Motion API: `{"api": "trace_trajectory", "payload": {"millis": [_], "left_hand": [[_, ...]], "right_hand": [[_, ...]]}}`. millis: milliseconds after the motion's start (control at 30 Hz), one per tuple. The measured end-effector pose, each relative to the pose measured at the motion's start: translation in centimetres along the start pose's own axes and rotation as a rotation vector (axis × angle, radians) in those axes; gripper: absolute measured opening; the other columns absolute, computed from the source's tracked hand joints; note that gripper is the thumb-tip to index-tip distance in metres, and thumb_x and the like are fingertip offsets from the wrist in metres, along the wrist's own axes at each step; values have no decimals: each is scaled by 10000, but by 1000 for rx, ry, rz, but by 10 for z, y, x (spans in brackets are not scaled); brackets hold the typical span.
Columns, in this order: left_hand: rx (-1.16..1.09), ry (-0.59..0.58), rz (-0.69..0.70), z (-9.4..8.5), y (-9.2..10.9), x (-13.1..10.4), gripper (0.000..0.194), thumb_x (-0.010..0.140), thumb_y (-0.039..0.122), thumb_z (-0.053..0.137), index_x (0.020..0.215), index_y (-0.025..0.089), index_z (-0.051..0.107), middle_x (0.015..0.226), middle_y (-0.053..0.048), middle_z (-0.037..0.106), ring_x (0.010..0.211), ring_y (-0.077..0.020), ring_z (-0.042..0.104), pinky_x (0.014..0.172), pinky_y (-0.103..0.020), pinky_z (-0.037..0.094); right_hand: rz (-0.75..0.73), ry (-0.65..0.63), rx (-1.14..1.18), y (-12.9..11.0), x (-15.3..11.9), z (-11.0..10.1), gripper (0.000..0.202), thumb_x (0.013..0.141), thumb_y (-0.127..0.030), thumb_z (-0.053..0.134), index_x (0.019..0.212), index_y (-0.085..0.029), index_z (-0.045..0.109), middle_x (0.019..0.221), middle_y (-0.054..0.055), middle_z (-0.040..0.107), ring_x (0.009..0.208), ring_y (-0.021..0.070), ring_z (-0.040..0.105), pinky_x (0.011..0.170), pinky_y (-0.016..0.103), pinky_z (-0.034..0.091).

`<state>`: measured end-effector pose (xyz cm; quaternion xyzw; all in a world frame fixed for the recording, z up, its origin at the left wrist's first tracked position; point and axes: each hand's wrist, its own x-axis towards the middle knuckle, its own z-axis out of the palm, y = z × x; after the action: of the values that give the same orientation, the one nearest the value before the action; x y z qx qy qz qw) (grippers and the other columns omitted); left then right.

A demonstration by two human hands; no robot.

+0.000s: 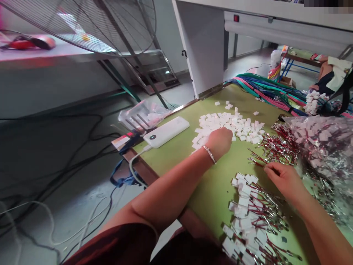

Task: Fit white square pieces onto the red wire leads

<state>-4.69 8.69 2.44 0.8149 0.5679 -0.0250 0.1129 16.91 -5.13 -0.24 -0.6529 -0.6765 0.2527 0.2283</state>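
Note:
My left hand, with a bracelet at the wrist, rests at the near edge of a loose pile of white plastic connector housings. Its fingers curl downward, and whatever they hold is hidden. To the right, my right hand pinches thumb and finger together on short red wires with metal terminals. Just beyond it lies a heap of similar red wires. Nearer me, rows of wires with white housings fitted on their ends lie on the green table top.
A white power bank with a cable lies at the table's left edge. Clear bags of housings stand at right. Bundled coloured cables run along the back. A fan guard overhangs the left; another person sits beyond.

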Motion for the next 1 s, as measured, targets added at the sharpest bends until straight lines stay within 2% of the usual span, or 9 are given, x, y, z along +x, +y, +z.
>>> {"api": "trace_trajectory", "payload": {"millis": [100, 200, 300, 433, 500, 633, 800, 933, 1000], "left_hand": [[12, 17, 35, 7, 2, -1, 160, 822, 118, 545, 937, 102, 655, 929, -155, 633, 889, -271, 633, 722, -320, 475], [19, 30, 134, 10, 3, -2, 210, 825, 89, 499, 981, 123, 636, 985, -138, 615, 904, -245, 612, 728, -303, 461], [-37, 34, 274, 15, 2, -2, 214, 814, 103, 520, 1004, 128, 615, 1018, -128, 599, 890, -227, 592, 721, -293, 440], [-120, 37, 368, 25, 7, 0, 216, 814, 127, 544, 1021, 136, 606, 1016, -120, 604, 882, -220, 581, 714, -284, 415], [-179, 33, 388, 30, 11, 0, 234, 812, 151, 559, 1040, 143, 609, 992, -111, 622, 865, -218, 580, 701, -282, 409], [-472, -16, 351, 31, 19, -1, 178, 753, 203, 638, 918, 148, 677, 871, -73, 662, 795, -190, 582, 674, -265, 412], [-1050, -199, 324, 21, 20, -6, 208, 742, 250, 648, 911, 143, 706, 715, -26, 652, 612, -105, 548, 597, -228, 429], [-1158, -299, 384, 22, 22, -8, 196, 736, 253, 661, 895, 151, 712, 708, -19, 651, 598, -88, 537, 602, -225, 437], [-1164, -311, 419, 25, 23, -8, 194, 745, 261, 656, 899, 160, 715, 711, -15, 654, 600, -85, 535, 609, -223, 438]], "right_hand": [[-48, 161, -271, 7, 10, 5, 189, 858, -278, 513, 910, -210, 681, 889, 73, 644, 748, 198, 581, 665, 342, 419], [-46, 146, -458, 5, 14, 15, 205, 882, -267, 484, 904, -199, 676, 903, 77, 605, 711, 191, 570, 598, 320, 385], [-62, 129, -496, 4, 13, 19, 229, 907, -273, 449, 864, -189, 658, 902, 75, 600, 700, 183, 566, 592, 312, 373], [-151, 242, -344, 6, 11, 10, 235, 905, -301, 433, 849, -200, 637, 876, 76, 642, 752, 200, 583, 663, 320, 404], [-129, 293, -258, 6, 9, 6, 210, 883, -329, 459, 846, -210, 628, 816, 65, 663, 704, 198, 584, 647, 315, 404], [-27, 224, -113, 0, 6, 5, 193, 842, -363, 495, 840, -220, 625, 716, 27, 667, 589, 173, 557, 588, 294, 388], [59, 181, 152, -10, 4, 2, 255, 813, -426, 512, 751, -203, 620, 597, 0, 576, 538, 143, 480, 511, 262, 361], [96, 215, 290, -19, 2, -3, 308, 786, -483, 537, 687, -197, 594, 543, -26, 464, 507, 113, 379, 461, 240, 287], [103, 182, 325, -19, 2, -3, 327, 785, -498, 535, 671, -196, 586, 535, -32, 427, 513, 111, 356, 468, 240, 280]]}}
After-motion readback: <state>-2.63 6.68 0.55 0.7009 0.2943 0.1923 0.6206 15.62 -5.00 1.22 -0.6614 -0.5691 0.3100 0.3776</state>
